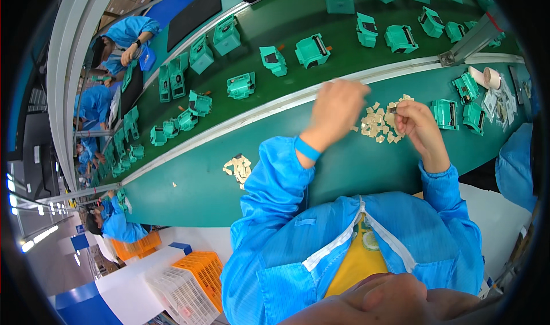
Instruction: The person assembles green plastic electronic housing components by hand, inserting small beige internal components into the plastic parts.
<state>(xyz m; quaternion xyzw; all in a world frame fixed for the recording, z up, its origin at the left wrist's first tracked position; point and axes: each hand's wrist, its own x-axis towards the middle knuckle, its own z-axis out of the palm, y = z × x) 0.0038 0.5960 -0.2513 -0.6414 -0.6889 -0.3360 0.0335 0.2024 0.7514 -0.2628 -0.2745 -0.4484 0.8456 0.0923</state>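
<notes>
My left hand (pixel 339 108) is raised over the green worktop, a blue band around its wrist. Motion blurs its fingers, so I cannot tell whether they hold anything. To its right, my right hand (pixel 421 129) is closed in a pinch on a small dark piece (pixel 393 111), too small to name. Just below both hands lies a loose pile of small beige pieces (pixel 373 122). Right of my right hand stand several green plastic housings (pixel 443 114) with dark slots.
Beyond a pale metal rail (pixel 258 111), a dark green conveyor (pixel 220 76) carries several green housings. Another beige pile (pixel 238 170) lies to the left. Clear bags (pixel 503 104) and a cardboard roll (pixel 491 78) sit far right. Co-workers in blue (pixel 123 227) are at the left.
</notes>
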